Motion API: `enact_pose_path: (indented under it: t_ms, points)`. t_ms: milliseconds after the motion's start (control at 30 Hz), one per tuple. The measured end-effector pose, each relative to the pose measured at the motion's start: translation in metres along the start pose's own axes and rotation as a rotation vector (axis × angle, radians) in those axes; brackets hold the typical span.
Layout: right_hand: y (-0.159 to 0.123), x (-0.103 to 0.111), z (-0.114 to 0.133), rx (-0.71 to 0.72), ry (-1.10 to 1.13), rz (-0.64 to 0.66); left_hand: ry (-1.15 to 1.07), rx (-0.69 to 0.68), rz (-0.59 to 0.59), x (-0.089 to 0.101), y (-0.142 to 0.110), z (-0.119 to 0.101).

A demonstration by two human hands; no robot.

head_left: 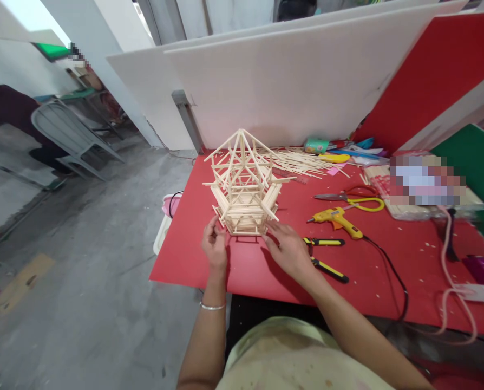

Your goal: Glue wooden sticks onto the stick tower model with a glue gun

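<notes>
A pavilion model made of thin wooden sticks (248, 197) stands upright on the red tabletop (237, 271), with a pointed roof frame over a wider lower tier. My left hand (215, 242) is at its lower left corner, fingers curled in and the fingertips against the base. On the opposite side my right hand (288, 246) has its fingers and thumb at the lower right corner of the base. Between them the two hands hold the model. Parts of the fingertips are hidden by the sticks. Just right of my right hand lie yellow-and-black pliers (327, 242).
Loose sticks (299, 162) lie behind the model. To the right are scissors (367, 203), a yellow glue gun (339, 219) with a black cord, and a plastic-wrapped pack of sticks (382, 184). White boards (274, 86) lean behind. A person sits far left near a grey chair (69, 130).
</notes>
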State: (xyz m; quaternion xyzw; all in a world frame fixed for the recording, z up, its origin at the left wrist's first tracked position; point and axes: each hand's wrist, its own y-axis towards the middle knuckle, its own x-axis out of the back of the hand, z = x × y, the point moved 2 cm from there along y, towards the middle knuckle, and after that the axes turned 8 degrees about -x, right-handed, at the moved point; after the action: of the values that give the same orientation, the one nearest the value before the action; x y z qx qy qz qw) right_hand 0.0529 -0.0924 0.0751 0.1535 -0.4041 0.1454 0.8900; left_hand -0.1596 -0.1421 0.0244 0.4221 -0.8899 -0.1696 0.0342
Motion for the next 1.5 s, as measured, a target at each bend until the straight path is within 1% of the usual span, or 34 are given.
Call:
enact_pose_path:
  t_ms: [33, 67, 100, 200, 267, 400, 433, 500, 567, 633, 733, 833, 900, 967, 1033, 1067, 1100, 1133, 1167, 1233, 1267, 1300, 1367, 1433, 1500]
  points:
    - [-0.001, 0.0, 0.0, 0.006, 0.004, 0.003, -0.003, -0.015, 0.043, -0.003, -0.003, -0.006]
    - [-0.002, 0.001, 0.001, 0.012, 0.005, 0.002, -0.003, -0.012, 0.06, -0.006, -0.004, -0.012]
    - [-0.004, 0.001, 0.001, 0.017, 0.002, -0.002, 0.003, -0.006, 0.046, -0.009, -0.005, -0.017]
    - [-0.009, 0.006, -0.002, 0.023, -0.014, -0.023, 0.055, -0.042, -0.062, -0.014, -0.006, -0.029]
    - [-0.015, 0.009, -0.007, 0.024, -0.027, -0.033, 0.096, -0.098, -0.072, -0.013, -0.009, -0.034]
    - [-0.028, 0.015, -0.024, -0.001, -0.047, -0.059, 0.226, -0.183, -0.005, -0.003, -0.02, -0.043]
    - [-0.031, 0.016, -0.028, -0.012, -0.051, -0.062, 0.251, -0.181, 0.003, 0.0, -0.023, -0.045]
    - [-0.036, 0.02, -0.036, -0.031, -0.058, -0.059, 0.236, -0.133, 0.005, 0.002, -0.029, -0.047]
    - [-0.04, 0.023, -0.041, -0.033, -0.065, -0.057, 0.143, -0.056, 0.009, 0.002, -0.035, -0.046]
    - [-0.044, 0.026, -0.041, -0.01, -0.075, -0.065, 0.083, -0.01, 0.042, 0.0, -0.042, -0.044]
    - [-0.047, 0.027, -0.033, 0.025, -0.076, -0.077, 0.173, -0.04, 0.107, -0.001, -0.05, -0.044]
    - [-0.045, 0.029, -0.024, 0.007, -0.079, -0.062, 0.274, -0.078, 0.151, 0.005, -0.052, -0.044]
    - [-0.041, 0.035, -0.026, -0.055, -0.13, -0.065, 0.288, -0.081, 0.201, 0.009, -0.05, -0.042]
    - [-0.037, 0.048, -0.041, -0.157, -0.241, -0.104, 0.27, -0.082, 0.227, 0.012, -0.048, -0.039]
    - [-0.032, 0.066, -0.068, -0.288, -0.409, -0.181, 0.237, -0.095, 0.207, 0.012, -0.046, -0.035]
    - [-0.029, 0.076, -0.084, -0.368, -0.509, -0.221, 0.218, -0.103, 0.189, 0.01, -0.046, -0.034]
    - [-0.026, 0.084, -0.102, -0.449, -0.602, -0.235, 0.2, -0.111, 0.175, 0.007, -0.046, -0.033]
    - [-0.023, 0.091, -0.119, -0.534, -0.667, -0.197, 0.185, -0.117, 0.161, 0.004, -0.047, -0.033]
    - [-0.019, 0.096, -0.136, -0.62, -0.687, -0.124, 0.172, -0.119, 0.146, 0.0, -0.048, -0.033]
    - [-0.011, 0.102, -0.163, -0.712, -0.645, -0.007, 0.152, -0.123, 0.126, -0.005, -0.049, -0.036]
    - [-0.009, 0.103, -0.171, -0.743, -0.604, 0.028, 0.144, -0.125, 0.116, -0.007, -0.05, -0.038]
    - [-0.008, 0.104, -0.177, -0.765, -0.561, 0.043, 0.139, -0.119, 0.106, -0.006, -0.05, -0.04]
    - [-0.013, 0.107, -0.179, -0.803, -0.508, 0.038, 0.145, -0.088, 0.103, -0.002, -0.05, -0.044]
    - [-0.027, 0.11, -0.169, -0.805, -0.484, -0.005, 0.167, -0.05, 0.123, 0.005, -0.049, -0.046]
    - [-0.046, 0.113, -0.149, -0.744, -0.405, -0.059, 0.186, -0.033, 0.159, 0.011, -0.049, -0.045]
